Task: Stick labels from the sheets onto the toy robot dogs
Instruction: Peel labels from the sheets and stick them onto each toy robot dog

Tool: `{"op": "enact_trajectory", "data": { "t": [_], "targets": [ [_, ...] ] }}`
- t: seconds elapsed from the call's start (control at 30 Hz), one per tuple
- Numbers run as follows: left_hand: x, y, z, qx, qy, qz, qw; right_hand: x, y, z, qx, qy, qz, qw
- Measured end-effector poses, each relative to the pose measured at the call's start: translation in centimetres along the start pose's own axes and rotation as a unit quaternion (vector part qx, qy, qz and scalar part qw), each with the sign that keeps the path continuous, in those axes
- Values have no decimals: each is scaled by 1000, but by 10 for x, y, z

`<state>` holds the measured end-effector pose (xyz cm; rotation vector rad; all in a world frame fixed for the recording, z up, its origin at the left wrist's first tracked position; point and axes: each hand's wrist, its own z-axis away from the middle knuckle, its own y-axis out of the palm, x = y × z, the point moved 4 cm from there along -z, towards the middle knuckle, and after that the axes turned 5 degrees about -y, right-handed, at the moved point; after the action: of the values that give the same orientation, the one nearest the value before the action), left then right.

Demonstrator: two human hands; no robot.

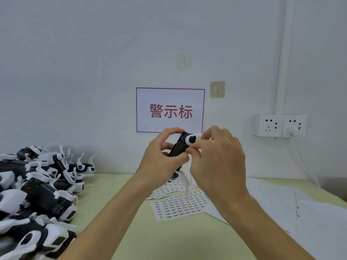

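Note:
A black and white toy robot dog (183, 145) is held up in front of the wall, above the table. My left hand (161, 156) grips its black body from the left, fingers curled round it. My right hand (216, 154) is against its right side, thumb and forefinger pinched at the white part; whether a label is between them is hidden. Label sheets (178, 205) printed with rows of small labels lie flat on the green table below my hands.
A large pile of toy robot dogs (37, 190) covers the table's left side. White paper sheets (300, 207) lie on the right. On the wall are a red-bordered sign (170, 109), two hooks and a double socket (279, 125) with a plugged-in cable.

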<state>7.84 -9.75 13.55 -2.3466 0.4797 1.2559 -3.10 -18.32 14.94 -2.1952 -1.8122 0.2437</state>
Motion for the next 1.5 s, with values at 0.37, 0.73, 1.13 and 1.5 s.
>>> {"op": "enact_trajectory", "data": {
  "t": [0.37, 0.73, 1.13, 1.5],
  "targets": [
    [2, 2, 1, 3, -19, 1, 1000, 3, -1, 2, 8, 17, 44, 999],
    [3, 3, 1, 7, -25, -5, 1000, 2, 0, 1, 32, 38, 53, 997],
    [-1, 2, 1, 25, -18, -21, 999, -16, 0, -7, 58, 35, 106, 992],
    [7, -5, -3, 3, -50, 59, 997, -26, 6, -11, 65, 42, -79, 994]
  ]
}}
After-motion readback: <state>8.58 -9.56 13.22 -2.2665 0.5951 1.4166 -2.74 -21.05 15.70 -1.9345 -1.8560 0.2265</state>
